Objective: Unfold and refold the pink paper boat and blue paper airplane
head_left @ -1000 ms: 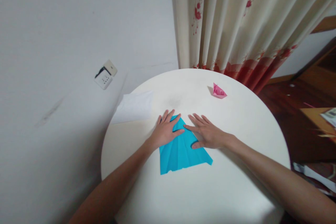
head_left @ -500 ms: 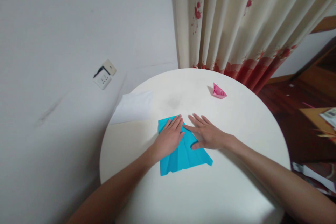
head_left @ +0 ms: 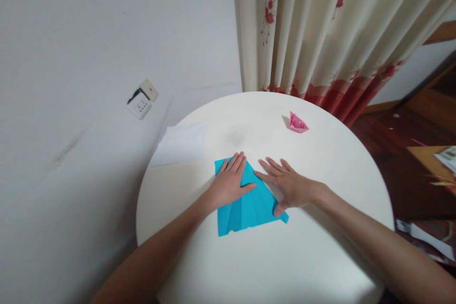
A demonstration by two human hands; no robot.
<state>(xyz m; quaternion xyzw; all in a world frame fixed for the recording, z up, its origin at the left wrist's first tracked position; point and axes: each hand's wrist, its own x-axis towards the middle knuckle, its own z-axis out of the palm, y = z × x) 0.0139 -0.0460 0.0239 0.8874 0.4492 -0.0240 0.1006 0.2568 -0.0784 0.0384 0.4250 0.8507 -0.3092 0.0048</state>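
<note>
In the head view, the left hand is lying spread flat on the folded blue paper sheet at frame centre, pinning it to the round white tabletop. The right hand is pressing, fingers spread, along the paper's right slanted edge, apparently flattening a crease.

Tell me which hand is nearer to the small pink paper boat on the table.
Right. The right hand lies flat on the blue paper, below the pink paper boat. The left hand presses the same paper further left, farther away.
</note>
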